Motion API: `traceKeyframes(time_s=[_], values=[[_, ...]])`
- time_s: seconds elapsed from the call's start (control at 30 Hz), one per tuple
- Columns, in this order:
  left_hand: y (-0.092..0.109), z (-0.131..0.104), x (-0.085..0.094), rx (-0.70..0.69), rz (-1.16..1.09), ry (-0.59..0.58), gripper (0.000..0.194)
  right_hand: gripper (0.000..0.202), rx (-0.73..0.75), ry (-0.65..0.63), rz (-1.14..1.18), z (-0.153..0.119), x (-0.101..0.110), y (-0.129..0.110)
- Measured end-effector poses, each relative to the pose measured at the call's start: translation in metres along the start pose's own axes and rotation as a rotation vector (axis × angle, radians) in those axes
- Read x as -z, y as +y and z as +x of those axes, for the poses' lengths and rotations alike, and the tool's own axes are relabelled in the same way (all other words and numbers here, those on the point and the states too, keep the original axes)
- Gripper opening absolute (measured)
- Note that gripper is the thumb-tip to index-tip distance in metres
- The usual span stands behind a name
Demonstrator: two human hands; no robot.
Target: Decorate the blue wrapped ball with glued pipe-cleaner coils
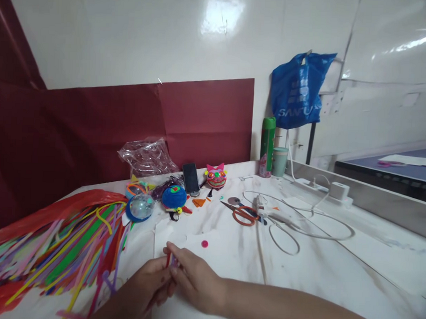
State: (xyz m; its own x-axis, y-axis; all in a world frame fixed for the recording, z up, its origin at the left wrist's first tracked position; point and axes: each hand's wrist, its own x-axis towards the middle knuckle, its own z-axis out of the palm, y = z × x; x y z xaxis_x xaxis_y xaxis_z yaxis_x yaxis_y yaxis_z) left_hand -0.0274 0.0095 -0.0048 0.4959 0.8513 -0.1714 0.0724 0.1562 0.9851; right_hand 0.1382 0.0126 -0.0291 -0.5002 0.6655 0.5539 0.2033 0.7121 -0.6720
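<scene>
My left hand (154, 279) and my right hand (197, 278) meet low in the middle of the head view, over a white sheet (181, 313). Between their fingertips are a short red piece (168, 259) and a small purple piece (173, 261), partly hidden by the fingers. The fingers of both hands are closed in a pinch. Just beyond them, a round magenta disc (204, 244) lies on the sheet. Many coloured fuzzy stems (78, 247) are spread on red plastic to the left of my left hand.
Orange-handled scissors (244, 216) and a looped cable (322, 235) lie to the right. Behind are a blue fuzzy ball (174, 198), a clear dome (141, 207), a phone (191, 179), a pink figure (216, 176), a green can (267, 147) and a cup (279, 161).
</scene>
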Motion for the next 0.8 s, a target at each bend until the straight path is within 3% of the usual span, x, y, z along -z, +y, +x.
traceKeyframes(time_s=[0.33, 0.5, 0.8], values=[[0.006, -0.004, -0.004, 0.013, -0.017, 0.022, 0.038, 0.052, 0.003, -0.016, -0.07, -0.003, 0.004, -0.006], [0.001, -0.002, 0.001, 0.036, 0.076, -0.003, 0.043, 0.043, 0.042, 0.008, -0.097, -0.001, 0.004, -0.007], [0.005, -0.003, -0.012, 0.008, 0.065, 0.201, 0.045, 0.048, -0.028, 0.034, -0.083, -0.002, 0.001, -0.002]])
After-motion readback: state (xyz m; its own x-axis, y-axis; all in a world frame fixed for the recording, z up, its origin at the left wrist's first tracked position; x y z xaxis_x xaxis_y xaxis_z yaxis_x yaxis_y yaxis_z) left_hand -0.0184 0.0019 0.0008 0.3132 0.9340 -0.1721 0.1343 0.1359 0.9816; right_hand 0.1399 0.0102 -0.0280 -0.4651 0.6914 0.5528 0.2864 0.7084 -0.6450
